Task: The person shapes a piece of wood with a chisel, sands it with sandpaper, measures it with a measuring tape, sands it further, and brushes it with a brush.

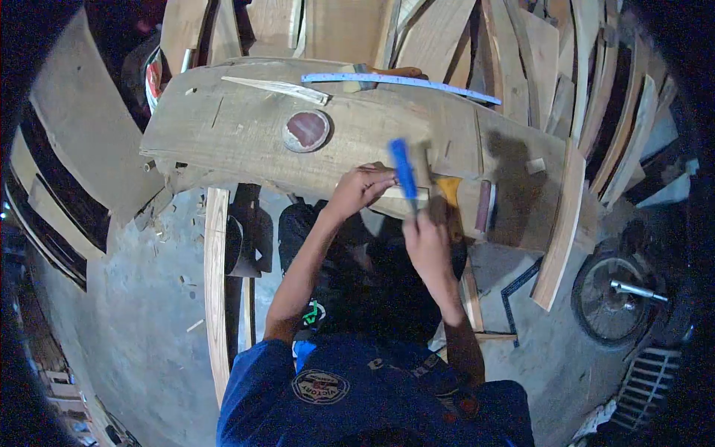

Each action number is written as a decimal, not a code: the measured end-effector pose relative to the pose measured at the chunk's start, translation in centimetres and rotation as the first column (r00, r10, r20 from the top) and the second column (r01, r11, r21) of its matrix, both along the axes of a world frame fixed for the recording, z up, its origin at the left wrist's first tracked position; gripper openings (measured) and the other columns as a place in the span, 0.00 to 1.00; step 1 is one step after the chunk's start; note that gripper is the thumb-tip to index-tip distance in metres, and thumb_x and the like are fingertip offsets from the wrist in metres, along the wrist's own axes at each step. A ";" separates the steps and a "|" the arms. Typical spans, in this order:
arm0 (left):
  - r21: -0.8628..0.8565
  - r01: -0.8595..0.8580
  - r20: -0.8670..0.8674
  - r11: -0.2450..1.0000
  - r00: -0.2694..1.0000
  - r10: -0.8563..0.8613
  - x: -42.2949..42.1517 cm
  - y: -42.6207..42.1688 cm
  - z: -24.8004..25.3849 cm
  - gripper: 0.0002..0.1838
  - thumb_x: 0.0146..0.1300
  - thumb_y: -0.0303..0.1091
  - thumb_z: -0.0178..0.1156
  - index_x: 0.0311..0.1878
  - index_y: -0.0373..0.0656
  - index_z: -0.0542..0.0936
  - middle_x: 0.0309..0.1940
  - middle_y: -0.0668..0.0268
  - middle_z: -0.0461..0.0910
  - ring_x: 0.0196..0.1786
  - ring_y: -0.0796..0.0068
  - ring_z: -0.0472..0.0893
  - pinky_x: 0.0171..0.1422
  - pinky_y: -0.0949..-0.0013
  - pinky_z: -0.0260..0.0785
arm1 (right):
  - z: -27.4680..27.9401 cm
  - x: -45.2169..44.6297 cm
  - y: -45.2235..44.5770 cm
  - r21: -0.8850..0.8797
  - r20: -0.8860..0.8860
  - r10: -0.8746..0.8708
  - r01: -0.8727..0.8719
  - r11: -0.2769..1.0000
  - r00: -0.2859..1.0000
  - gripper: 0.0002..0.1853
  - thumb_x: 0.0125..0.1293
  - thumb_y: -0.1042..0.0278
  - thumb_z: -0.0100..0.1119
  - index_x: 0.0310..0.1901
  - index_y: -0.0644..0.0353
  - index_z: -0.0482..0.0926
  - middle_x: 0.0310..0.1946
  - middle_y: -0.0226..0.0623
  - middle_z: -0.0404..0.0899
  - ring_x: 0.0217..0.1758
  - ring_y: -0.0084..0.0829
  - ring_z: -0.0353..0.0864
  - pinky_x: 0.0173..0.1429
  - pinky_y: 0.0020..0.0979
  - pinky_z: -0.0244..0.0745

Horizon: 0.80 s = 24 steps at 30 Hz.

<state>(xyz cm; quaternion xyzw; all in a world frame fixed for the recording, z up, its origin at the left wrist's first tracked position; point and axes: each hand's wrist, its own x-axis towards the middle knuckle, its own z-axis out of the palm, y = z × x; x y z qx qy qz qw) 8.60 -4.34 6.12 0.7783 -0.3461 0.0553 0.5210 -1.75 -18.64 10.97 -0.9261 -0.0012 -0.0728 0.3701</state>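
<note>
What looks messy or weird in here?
Little wood scraps lie scattered on the floor left of the bench, so it looks untidy. The wheel at the right also seems a bit odd beside all that wood. I can't see any spill.

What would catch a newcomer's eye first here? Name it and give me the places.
Probably the bright blue tool, blurred and upright in the right hand, with the left hand close beside it over the near side of the wooden bench. Next might come the pale blue strip near the bench's far edge, then the round, reddish-faced disc on the bench, left of the blue tool.
</note>
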 end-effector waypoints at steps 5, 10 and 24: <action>-0.017 0.002 0.047 1.000 0.999 -0.001 0.2 -0.1 -1.2 0.10 0.52 0.34 0.53 0.37 0.40 0.76 0.27 0.57 0.75 0.31 0.59 0.74 0.36 0.66 0.66 | 2.2 -0.7 0.3 0.184 0.021 -0.097 0.091 0.979 0.995 0.11 0.57 0.66 0.45 0.24 0.66 0.67 0.16 0.53 0.68 0.22 0.53 0.68 0.22 0.43 0.60; 0.016 0.046 0.043 0.999 0.998 -0.046 0.4 0.1 -0.2 0.10 0.53 0.32 0.52 0.36 0.39 0.76 0.29 0.57 0.75 0.34 0.59 0.75 0.39 0.66 0.66 | -1.8 0.2 -0.6 -0.019 -0.051 0.022 -0.023 1.000 0.998 0.12 0.58 0.63 0.44 0.26 0.65 0.67 0.16 0.53 0.68 0.22 0.52 0.70 0.23 0.45 0.61; -0.332 -0.148 -0.416 0.932 0.909 -0.004 -0.4 1.4 0.3 0.05 0.52 0.25 0.55 0.29 0.32 0.76 0.27 0.67 0.77 0.31 0.81 0.73 0.40 0.78 0.65 | -6.2 0.1 -0.9 0.135 -0.178 -0.157 0.182 0.974 0.971 0.17 0.62 0.60 0.38 0.25 0.65 0.70 0.19 0.54 0.70 0.25 0.52 0.70 0.27 0.46 0.64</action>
